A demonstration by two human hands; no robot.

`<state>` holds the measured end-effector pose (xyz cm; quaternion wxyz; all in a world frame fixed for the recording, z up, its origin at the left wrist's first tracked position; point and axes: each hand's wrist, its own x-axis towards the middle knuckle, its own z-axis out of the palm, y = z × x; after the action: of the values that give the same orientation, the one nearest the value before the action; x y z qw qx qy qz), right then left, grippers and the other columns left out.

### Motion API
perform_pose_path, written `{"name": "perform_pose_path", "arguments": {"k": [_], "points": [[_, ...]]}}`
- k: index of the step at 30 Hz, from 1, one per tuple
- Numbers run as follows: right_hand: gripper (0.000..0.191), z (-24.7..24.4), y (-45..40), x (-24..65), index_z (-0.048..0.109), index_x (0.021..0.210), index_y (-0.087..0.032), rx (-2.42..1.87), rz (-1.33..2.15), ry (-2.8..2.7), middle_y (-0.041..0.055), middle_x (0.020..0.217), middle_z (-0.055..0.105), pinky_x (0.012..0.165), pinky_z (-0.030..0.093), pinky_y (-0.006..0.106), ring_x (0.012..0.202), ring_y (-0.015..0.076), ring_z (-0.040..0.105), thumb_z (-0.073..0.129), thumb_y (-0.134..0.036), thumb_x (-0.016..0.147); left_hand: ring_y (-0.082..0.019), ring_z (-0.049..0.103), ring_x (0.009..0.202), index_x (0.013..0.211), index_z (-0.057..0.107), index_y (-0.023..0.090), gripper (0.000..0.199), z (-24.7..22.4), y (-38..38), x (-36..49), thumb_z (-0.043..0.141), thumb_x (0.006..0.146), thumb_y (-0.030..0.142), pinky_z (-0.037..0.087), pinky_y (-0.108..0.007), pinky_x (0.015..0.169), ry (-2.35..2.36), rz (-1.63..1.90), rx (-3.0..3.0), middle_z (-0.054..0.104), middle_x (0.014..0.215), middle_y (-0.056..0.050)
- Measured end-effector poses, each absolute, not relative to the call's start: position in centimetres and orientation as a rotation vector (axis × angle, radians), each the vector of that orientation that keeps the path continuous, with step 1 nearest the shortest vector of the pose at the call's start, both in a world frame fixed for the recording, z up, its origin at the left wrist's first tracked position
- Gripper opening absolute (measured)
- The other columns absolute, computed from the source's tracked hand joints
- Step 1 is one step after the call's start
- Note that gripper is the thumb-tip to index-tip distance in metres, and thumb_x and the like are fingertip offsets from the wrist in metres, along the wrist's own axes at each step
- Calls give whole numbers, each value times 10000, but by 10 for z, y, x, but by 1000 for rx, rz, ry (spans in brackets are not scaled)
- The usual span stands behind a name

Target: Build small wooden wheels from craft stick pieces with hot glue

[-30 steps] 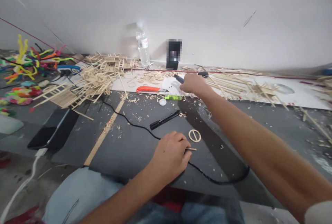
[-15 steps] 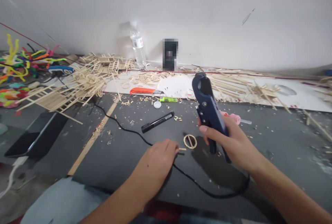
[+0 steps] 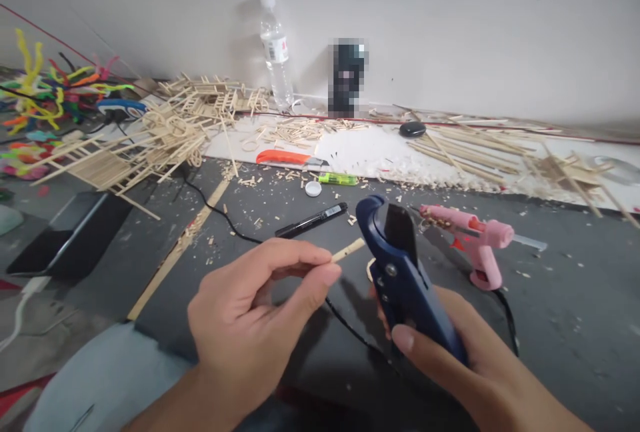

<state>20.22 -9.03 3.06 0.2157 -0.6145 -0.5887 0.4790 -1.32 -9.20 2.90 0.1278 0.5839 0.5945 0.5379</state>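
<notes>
Left hand (image 3: 265,312): we find its thumb and forefinger pinched on a wooden stick (image 3: 349,251). One end of the stick lies between the fingertips; the rest juts out rightward and slightly upward, a small dark mark on it just past the grip. Its free end sits beside the curved hook of the cutter; whether the two touch we cannot tell.

Right hand (image 3: 465,352): we record it wrapped around the handles of a dark blue pipe cutter (image 3: 400,279), held upright with a leftward lean, hook and dark blade parted at the top.

Nearby, we count a wooden ring (image 3: 370,270), mostly hidden behind the cutter; a pink hot glue gun (image 3: 483,235) on the dark table to its right; a black marker (image 3: 311,220) beyond the left hand; and an orange utility knife (image 3: 283,157) farther back.
</notes>
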Motion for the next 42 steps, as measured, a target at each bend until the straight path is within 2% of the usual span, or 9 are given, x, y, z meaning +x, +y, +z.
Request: {"name": "perform_pose_path", "arguments": {"k": [3, 7, 15, 20, 25, 29, 33, 39, 42], "points": [[422, 32, -89, 198, 750, 1114, -330, -1630, 1241, -1822, 41, 1104, 764, 909, 603, 444, 1025, 306, 715, 624, -628, 843, -52, 728, 671, 874, 741, 331, 174, 31, -93, -13, 767, 845, 161, 557, -127, 630, 1736, 1587, 1697, 757, 801, 125], [248, 37, -83, 189, 731, 925, -292, -1391, 1173, -2033, 26, 860, 750, 704, 599, 352, 784, 251, 705, 585, -488, 888, -16, 694, 676, 845, 726, 320, 189, 36, -91, -16, 758, 844, 134, 550, -83, 698, 1711, 1610, 1831, 755, 801, 156], [316, 37, -80, 177, 720, 976, -283, -1317, 1049, -2104, 35, 709, 681, 632, 582, 356, 747, 275, 667, 687, -542, 798, -56, 667, 578, 770, 729, 224, 140, 45, -89, -13, 717, 814, 92, 586, -137, 646, 1714, 1577, 1891, 751, 701, 84], [220, 33, -81, 179, 693, 942, -276, -1308, 1102, -2109, 31, 700, 672, 614, 571, 345, 727, 265, 658, 686, -448, 805, -66, 681, 603, 779, 715, 236, 151, 42, -89, -11, 696, 823, 93, 592, -152, 643, 1718, 1595, 1902, 746, 703, 85], [61, 28, -82, 184, 583, 865, -258, -1255, 1296, -2153, 16, 727, 649, 634, 548, 329, 724, 230, 644, 583, -318, 880, -67, 679, 598, 784, 703, 239, 148, 39, -90, -10, 683, 838, 103, 596, -162, 655, 1725, 1590, 1897, 747, 709, 87], [109, 25, -80, 187, 510, 822, -246, -1262, 1340, -2186, 9, 735, 629, 626, 511, 316, 689, 202, 582, 560, -300, 901, -47, 677, 621, 805, 704, 246, 152, 37, -90, -10, 690, 844, 100, 581, -131, 668, 1690, 1569, 1879, 755, 748, 103], [125, 23, -80, 189, 517, 838, -247, -1301, 1309, -2227, 7, 771, 638, 607, 478, 315, 659, 185, 534, 522, -322, 937, -52, 688, 645, 812, 709, 250, 156, 33, -88, -10, 691, 856, 101, 581, -134, 689, 1672, 1548, 1865, 759, 765, 104], [146, 20, -80, 191, 518, 802, -278, -1315, 1188, -2208, 25, 753, 636, 563, 491, 327, 757, 253, 649, 546, -356, 922, -59, 680, 621, 815, 707, 247, 145, 31, -87, -10, 697, 843, 104, 582, -148, 672, 1663, 1574, 1887, 756, 750, 95], [144, 20, -81, 191, 508, 813, -262, -1280, 1170, -2235, 23, 760, 638, 593, 497, 323, 735, 231, 635, 544, -339, 928, -61, 677, 598, 817, 709, 258, 151, 32, -88, -9, 687, 841, 110, 583, -163, 662, 1721, 1555, 1892, 753, 735, 101]]}}
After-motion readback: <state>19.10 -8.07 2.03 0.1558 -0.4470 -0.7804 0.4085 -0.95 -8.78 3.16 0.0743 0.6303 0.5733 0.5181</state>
